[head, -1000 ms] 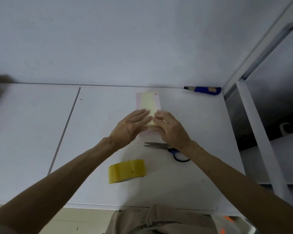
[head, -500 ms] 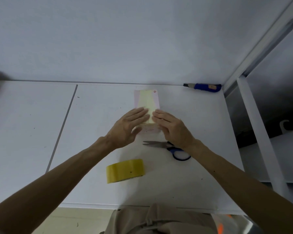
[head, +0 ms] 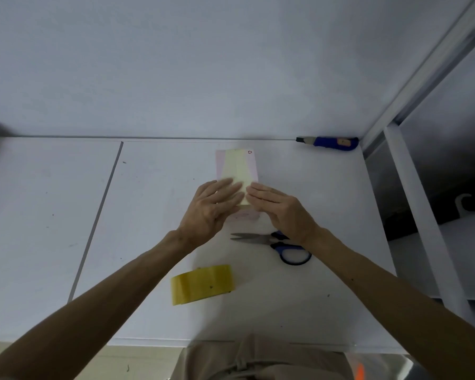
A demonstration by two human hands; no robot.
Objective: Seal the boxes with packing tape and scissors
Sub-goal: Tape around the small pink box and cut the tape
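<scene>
A small pale pink box (head: 251,164) lies flat on the white table (head: 159,220), with a strip of yellowish tape along its top. My left hand (head: 213,208) and my right hand (head: 281,208) press flat on the near end of the box, fingers straight, fingertips almost meeting over the tape. Blue-handled scissors (head: 274,241) lie shut just below my right hand. A roll of yellow packing tape (head: 202,283) sits on the table nearer to me, between my forearms.
A blue utility knife (head: 331,142) lies at the table's back right corner by the wall. A white metal shelf frame (head: 412,187) stands to the right. A seam (head: 99,215) runs through the tabletop on the left.
Both hands stay pressed on the box's near end and have shifted only slightly along the tape. The camera view has drifted a little.
</scene>
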